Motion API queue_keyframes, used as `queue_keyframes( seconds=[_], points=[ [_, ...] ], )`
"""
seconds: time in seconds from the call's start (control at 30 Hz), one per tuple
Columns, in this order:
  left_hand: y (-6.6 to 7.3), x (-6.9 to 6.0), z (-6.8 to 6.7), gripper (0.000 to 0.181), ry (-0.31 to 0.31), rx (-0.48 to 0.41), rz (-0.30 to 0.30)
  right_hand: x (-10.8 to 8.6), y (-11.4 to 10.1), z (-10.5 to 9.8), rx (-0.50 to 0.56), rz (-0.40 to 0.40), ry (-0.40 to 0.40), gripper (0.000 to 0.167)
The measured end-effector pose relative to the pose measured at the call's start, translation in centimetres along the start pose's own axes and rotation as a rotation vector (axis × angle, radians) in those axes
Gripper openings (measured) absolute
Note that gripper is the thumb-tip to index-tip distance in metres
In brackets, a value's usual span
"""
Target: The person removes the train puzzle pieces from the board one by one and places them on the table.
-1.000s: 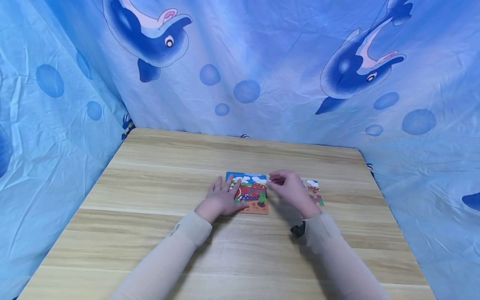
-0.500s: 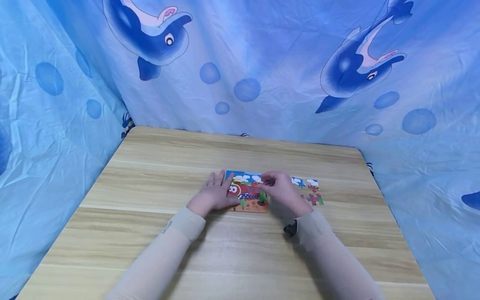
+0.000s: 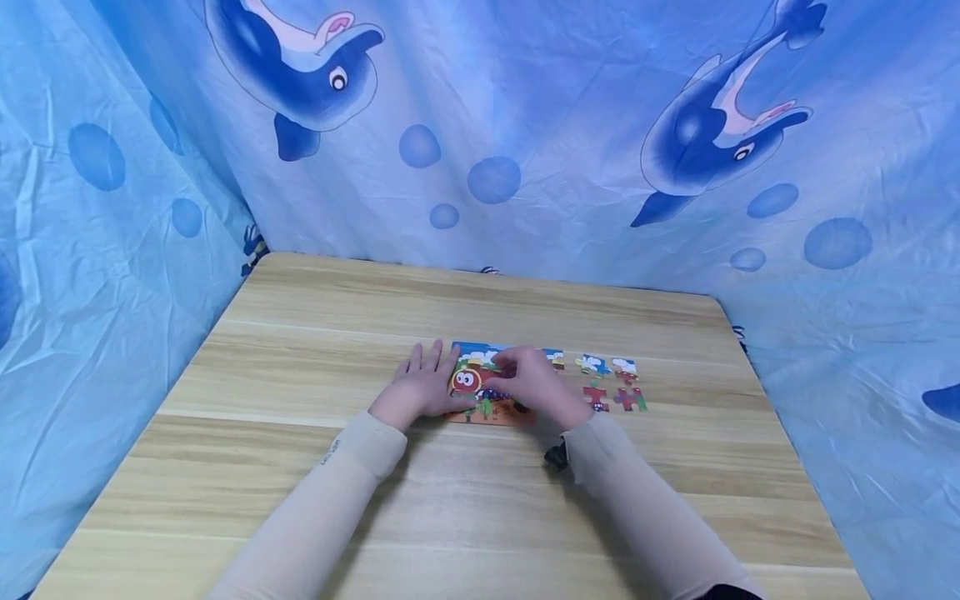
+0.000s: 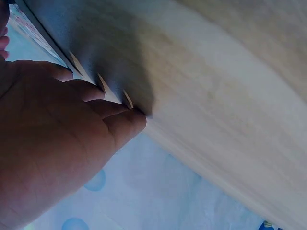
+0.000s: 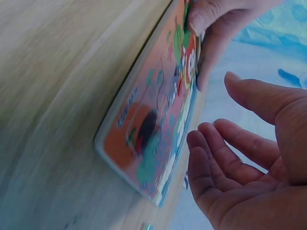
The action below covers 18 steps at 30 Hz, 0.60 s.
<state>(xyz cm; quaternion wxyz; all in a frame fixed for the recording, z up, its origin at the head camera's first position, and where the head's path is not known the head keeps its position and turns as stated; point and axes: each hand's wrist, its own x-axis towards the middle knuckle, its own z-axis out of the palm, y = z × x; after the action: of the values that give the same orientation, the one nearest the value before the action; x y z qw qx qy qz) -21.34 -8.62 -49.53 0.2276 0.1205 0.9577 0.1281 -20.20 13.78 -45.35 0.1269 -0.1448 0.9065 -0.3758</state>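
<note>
A puzzle board (image 3: 495, 417) with a red cartoon train picture lies near the middle of the table. My left hand (image 3: 422, 390) rests at the board's left edge, fingers spread and straight, thumb along its lower left part. In the right wrist view, the left thumb (image 5: 204, 17) lies on the picture. My right hand (image 3: 534, 385) hovers over the board's right half and hides part of it. Its fingers (image 5: 230, 158) are loosely bent, with a gap to the thumb, and nothing shows between them. Several loose jigsaw pieces (image 3: 596, 398) lie right of the board.
Another loose piece (image 3: 553, 357) lies close to the board's upper right corner, partly hidden by the right hand. The wooden table (image 3: 480, 517) ends at a blue curtain (image 3: 555, 225) printed with dolphins, which hangs behind and at both sides.
My right hand has moved left from beside the board to above it, uncovering loose pieces. My left hand has drawn back left, uncovering the train's face.
</note>
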Motion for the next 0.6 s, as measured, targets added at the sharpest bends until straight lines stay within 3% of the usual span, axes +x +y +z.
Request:
queue_keyframes(
  seconds=[0.17, 0.3, 0.6],
  points=[
    [-0.1, 0.3, 0.2, 0.113, -0.002, 0.021, -0.002, 0.8, -0.5, 0.7, -0.089, -0.038, -0.028, 0.043],
    [-0.2, 0.4, 0.3, 0.113, 0.000, 0.030, -0.001, 1.3, -0.9, 1.2, -0.153, -0.023, -0.055, 0.041],
    [0.3, -0.3, -0.2, 0.110, -0.015, 0.013, -0.008, 1.6, -2.0, 1.7, -0.239, -0.024, -0.099, 0.035]
  ],
)
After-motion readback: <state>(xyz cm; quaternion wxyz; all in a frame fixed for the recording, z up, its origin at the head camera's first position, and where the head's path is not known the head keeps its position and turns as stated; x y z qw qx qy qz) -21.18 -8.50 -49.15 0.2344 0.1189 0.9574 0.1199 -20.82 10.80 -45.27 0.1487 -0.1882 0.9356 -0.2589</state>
